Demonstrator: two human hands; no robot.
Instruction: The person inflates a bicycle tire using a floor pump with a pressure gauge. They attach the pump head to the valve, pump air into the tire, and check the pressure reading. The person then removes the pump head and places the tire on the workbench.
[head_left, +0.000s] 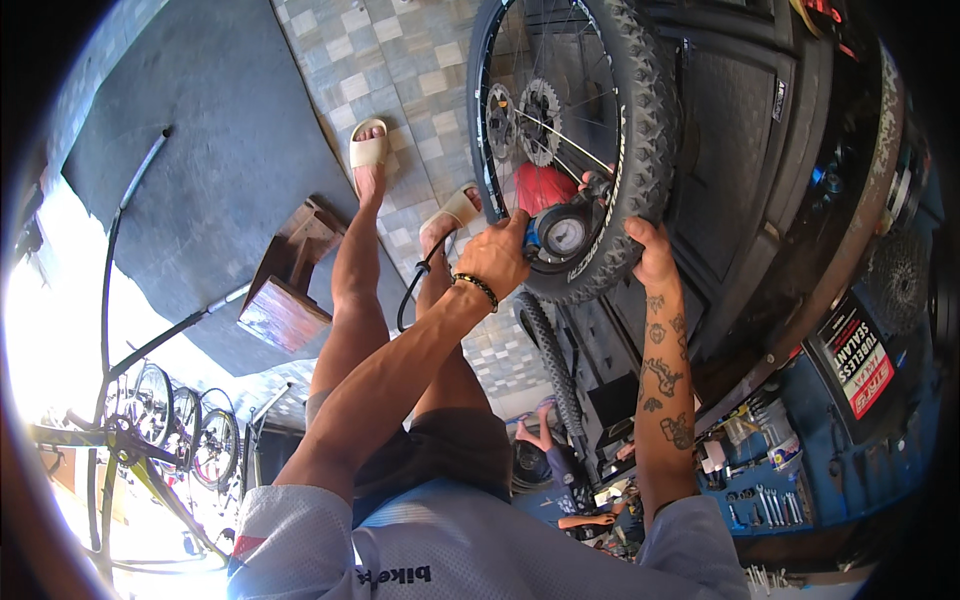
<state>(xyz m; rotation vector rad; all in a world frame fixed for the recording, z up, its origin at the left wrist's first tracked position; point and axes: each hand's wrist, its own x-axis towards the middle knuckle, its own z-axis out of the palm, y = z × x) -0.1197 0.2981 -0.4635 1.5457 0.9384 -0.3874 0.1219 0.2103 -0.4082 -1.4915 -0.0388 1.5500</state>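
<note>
A bicycle wheel [612,120] with a knobby black tire stands upright in front of me, its sprocket cassette [540,122] and brake disc showing through the spokes. My left hand [493,258] is closed round a tire inflator [566,234] with a round dial, held against the lower rim. From this hand a black hose [408,300] curves down beside my leg. My right hand [655,255] grips the tire from its outer side, thumb on the tread. Its fingers are partly hidden behind the tire; some fingertips show near the rim. Something red [543,188] lies behind the spokes.
Dark cabinets [735,150] line the right, beside a blue tool board [770,490] with wrenches. A small wooden stool [290,290] stands on a dark mat [190,130] at left. A bicycle frame [125,440], parked bikes, another tire [548,365] and another person [572,480] are nearby.
</note>
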